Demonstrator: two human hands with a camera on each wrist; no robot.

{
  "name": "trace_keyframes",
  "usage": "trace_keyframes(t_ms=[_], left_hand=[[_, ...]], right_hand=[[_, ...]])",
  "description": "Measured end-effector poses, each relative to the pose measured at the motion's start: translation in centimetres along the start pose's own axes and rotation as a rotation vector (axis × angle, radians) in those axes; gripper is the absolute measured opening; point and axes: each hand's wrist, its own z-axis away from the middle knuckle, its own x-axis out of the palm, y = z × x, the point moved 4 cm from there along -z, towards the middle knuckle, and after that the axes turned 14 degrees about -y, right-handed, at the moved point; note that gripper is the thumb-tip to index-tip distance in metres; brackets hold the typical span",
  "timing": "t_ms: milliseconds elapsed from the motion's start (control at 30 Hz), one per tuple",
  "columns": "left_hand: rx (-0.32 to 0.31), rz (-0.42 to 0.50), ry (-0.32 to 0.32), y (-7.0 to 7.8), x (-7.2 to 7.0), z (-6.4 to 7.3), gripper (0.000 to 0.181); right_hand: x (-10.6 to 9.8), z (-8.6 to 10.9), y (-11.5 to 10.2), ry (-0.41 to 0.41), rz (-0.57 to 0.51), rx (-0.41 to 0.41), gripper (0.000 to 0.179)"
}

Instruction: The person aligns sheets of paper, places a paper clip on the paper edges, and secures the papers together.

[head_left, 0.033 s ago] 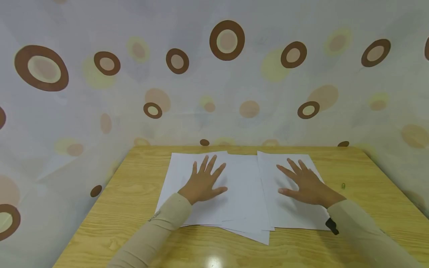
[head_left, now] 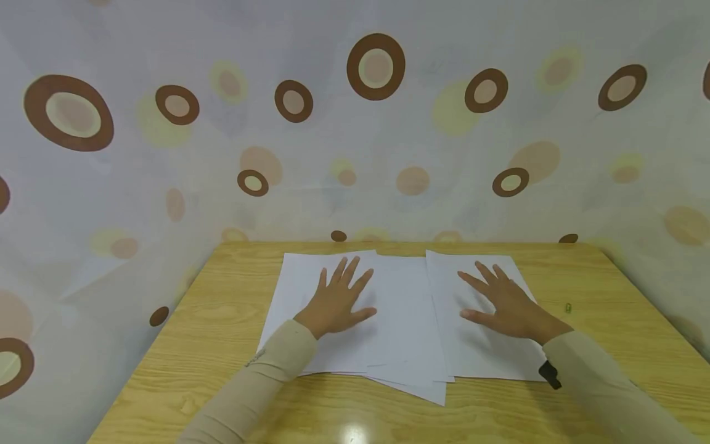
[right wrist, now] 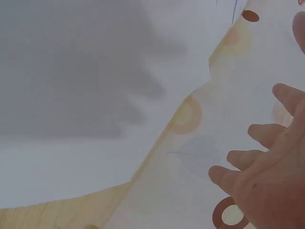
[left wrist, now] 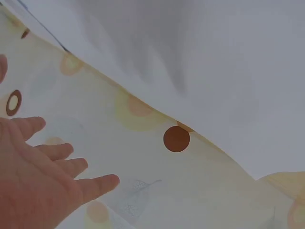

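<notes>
Can read no text, brand, number or sign; can see only a small, illegible grey mark [head_left: 256, 357] on the beige fabric left sleeve [head_left: 257, 385].

sheets [head_left: 405, 308] overlapping on table [head_left: 216, 314] | clip [head_left: 568, 308] on table, right of sheets | backdrop [head_left: 377, 139] behind table

An enclosed workspace, room type unclear: a circle-patterned covering [head_left: 355, 142] spans nine through three o'clock, a wood-grain desk [head_left: 188, 357] at six.

head: soft light | 1 glare spot [head_left: 354, 434] on table [head_left: 188, 370] | wrist views: dimmer, blurred shadows [right wrist: 86, 86] on paper [right wrist: 52, 167]
</notes>
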Motion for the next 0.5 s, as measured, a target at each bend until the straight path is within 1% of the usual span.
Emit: trace_keyframes(t_ms=[100, 200, 233, 333, 400, 433, 500], left_hand=[[0.047, 0.087, 0.089, -0.6, -0.2, 0.3, 0.071], [0.073, 0.219, 0.178, -1.6, -0.5, 0.8, 0.066], [0.073, 0.277, 0.194, -2.0, -0.6, 1.1, 0.065], [0.045, 0.469, 0.225, -3.5, -0.7, 1.8, 0.062], [0.015, 0.580, 0.238, -4.6, -0.6, 2.4, 0.061], [-0.011, 0.632, 0.243, -5.2, -0.6, 2.7, 0.059], [-0.078, 0.712, 0.271, -6.4, -0.4, 3.3, 0.056]], right_hand=[[-0.3, 0.0, 0.4, 0.049, -0.092, -0.012, 0.073], [-0.6, 0.3, 1.0, 0.080, -0.209, 0.021, 0.071], [-0.7, 0.4, 1.3, 0.078, -0.263, 0.041, 0.070], [-0.9, 1.1, 2.2, 0.037, -0.464, 0.075, 0.069], [-0.9, 1.6, 2.8, -0.004, -0.610, 0.081, 0.070], [-0.9, 1.9, 3.0, -0.024, -0.671, 0.080, 0.069], [-0.9, 2.4, 3.4, -0.054, -0.753, 0.077, 0.071]])
